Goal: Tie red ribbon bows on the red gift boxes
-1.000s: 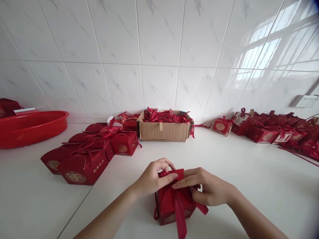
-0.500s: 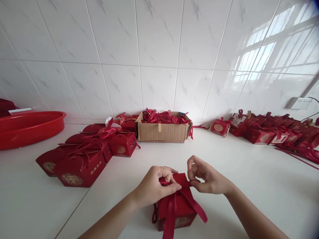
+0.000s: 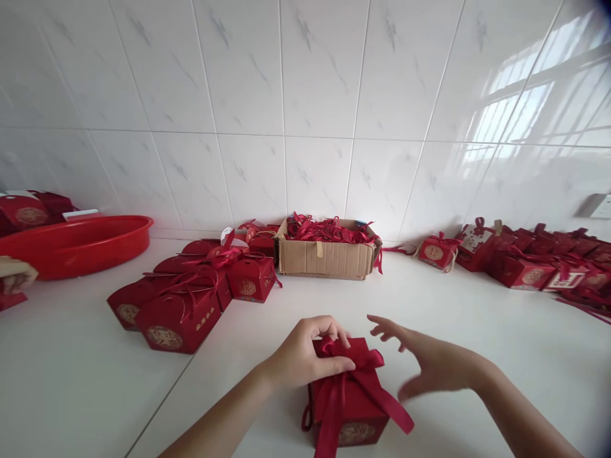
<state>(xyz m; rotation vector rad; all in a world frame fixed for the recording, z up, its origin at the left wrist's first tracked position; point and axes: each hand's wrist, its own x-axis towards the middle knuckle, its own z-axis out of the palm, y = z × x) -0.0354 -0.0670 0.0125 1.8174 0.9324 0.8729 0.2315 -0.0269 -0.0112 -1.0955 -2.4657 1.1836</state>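
A small red gift box [image 3: 359,407] with a gold emblem on its front stands on the counter before me. Across its top is a red satin ribbon bow [image 3: 371,360], its two long tails hanging over the front and right edges. My left hand [image 3: 310,356] pinches the bow's left loop between thumb and fingers, resting against the box top. Off to the right of the box, my right hand [image 3: 429,362] is open, fingers spread and slightly blurred, touching nothing.
A cardboard box [image 3: 324,257] full of red ribbons stands by the tiled wall. Red gift boxes [image 3: 174,318] cluster at left, more boxes [image 3: 520,270] at right. Beside a red basin [image 3: 90,248], another person's hand [image 3: 16,275] touches something red at the left edge.
My right hand has let go of the ribbon, opened and moved right. The bow's right loop now shows. The view has turned left, and another person's hand appears at the left edge.
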